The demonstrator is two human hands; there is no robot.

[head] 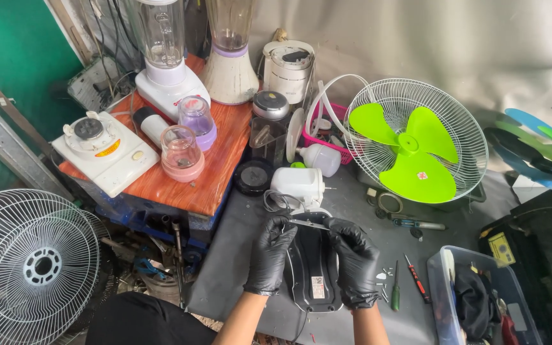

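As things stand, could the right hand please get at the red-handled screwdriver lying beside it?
Probably yes: the red-handled screwdriver lies on the bare grey mat just beside the right hand, nothing between them, though that hand's fingers currently hold a thin metal piece.

Left hand (269,254): covered by black glove, thin and tight, rubber-like, slightly glossy, small wrinkles seen at knuckles and fingers. Cuff ended just past wrist, edge a little uneven.

Right hand (356,263): same kind of black glove worn, same shine, folds seen at back of hand, cuff gathered at wrist.

Forearms: left bare below both cuffs, no sleeves seen, no watch or band seen.

Lower left of view: dark black garment seen, plain, no pattern, probably trousers on knee.
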